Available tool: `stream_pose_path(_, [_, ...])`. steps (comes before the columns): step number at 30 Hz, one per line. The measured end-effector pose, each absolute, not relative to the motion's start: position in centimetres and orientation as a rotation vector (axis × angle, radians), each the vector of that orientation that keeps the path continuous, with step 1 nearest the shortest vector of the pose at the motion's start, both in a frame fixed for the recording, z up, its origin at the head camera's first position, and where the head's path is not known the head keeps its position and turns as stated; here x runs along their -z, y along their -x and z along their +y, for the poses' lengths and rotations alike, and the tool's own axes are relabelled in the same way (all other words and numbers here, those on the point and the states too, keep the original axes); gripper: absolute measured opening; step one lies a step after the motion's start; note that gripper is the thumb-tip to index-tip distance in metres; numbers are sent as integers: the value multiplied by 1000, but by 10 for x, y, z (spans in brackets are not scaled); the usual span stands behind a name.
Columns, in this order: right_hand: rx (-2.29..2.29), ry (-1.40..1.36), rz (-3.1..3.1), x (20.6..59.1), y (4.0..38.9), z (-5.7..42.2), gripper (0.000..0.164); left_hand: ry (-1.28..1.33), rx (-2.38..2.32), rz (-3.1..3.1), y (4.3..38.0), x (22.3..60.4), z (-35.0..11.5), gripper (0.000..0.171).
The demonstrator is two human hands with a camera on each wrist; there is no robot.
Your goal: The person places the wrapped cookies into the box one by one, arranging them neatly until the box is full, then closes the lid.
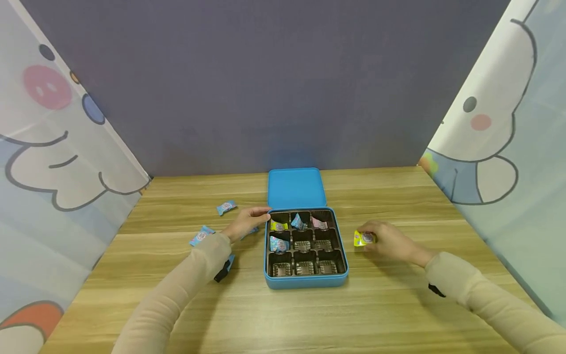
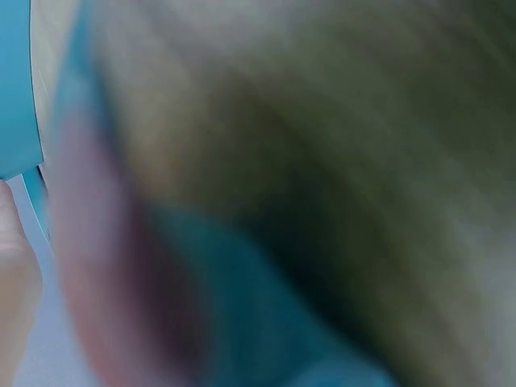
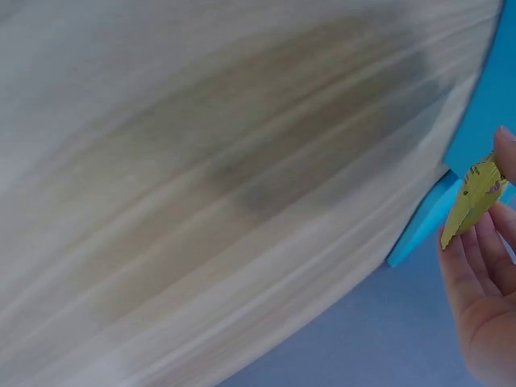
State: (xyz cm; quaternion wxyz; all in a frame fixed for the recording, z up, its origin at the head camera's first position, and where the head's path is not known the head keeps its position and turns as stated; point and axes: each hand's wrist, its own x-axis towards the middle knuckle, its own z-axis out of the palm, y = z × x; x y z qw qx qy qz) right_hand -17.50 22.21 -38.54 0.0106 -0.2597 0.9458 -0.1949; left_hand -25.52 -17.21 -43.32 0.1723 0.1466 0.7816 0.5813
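My right hand [image 1: 389, 241] pinches a yellow wrapped candy [image 1: 364, 238] between thumb and fingers, to the right of a blue box [image 1: 305, 281]. In the right wrist view the yellow wrapper juts out from the fingertips. With fingers mostly straight, my left hand [image 1: 245, 222] touches the box's rim near its back left corner. A dark divided tray [image 1: 304, 255] sits inside the box. Its back row holds a yellow candy [image 1: 279, 225], a blue candy [image 1: 298, 222] and a pink candy [image 1: 319, 223]; another blue candy [image 1: 279, 244] lies in the middle row's left compartment.
The blue lid [image 1: 296, 188] lies flat behind the box. Left of it, several blue candies are scattered, one at the back [image 1: 226, 207], another farther left [image 1: 202, 235]; others are partly hidden by the left hand and wrist. A dark wall [image 1: 283, 88] borders the wooden table [image 1: 283, 324].
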Motion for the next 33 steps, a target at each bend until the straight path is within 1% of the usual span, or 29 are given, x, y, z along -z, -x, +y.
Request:
stream_pose_path(11, [633, 805, 2958, 372, 182, 213, 43, -420, -1654, 2210, 254, 433, -174, 46])
stream_pose_path(19, [618, 836, 2995, 365, 182, 212, 44, -429, -1646, 2218, 256, 434, -173, 50])
stream_pose_path(27, [644, 903, 3048, 357, 185, 211, 45, -416, -1646, 2221, 256, 434, -172, 47])
stream_pose_path(33, [739, 874, 3032, 351, 187, 209, 46, -420, -1637, 2226, 254, 432, -171, 47])
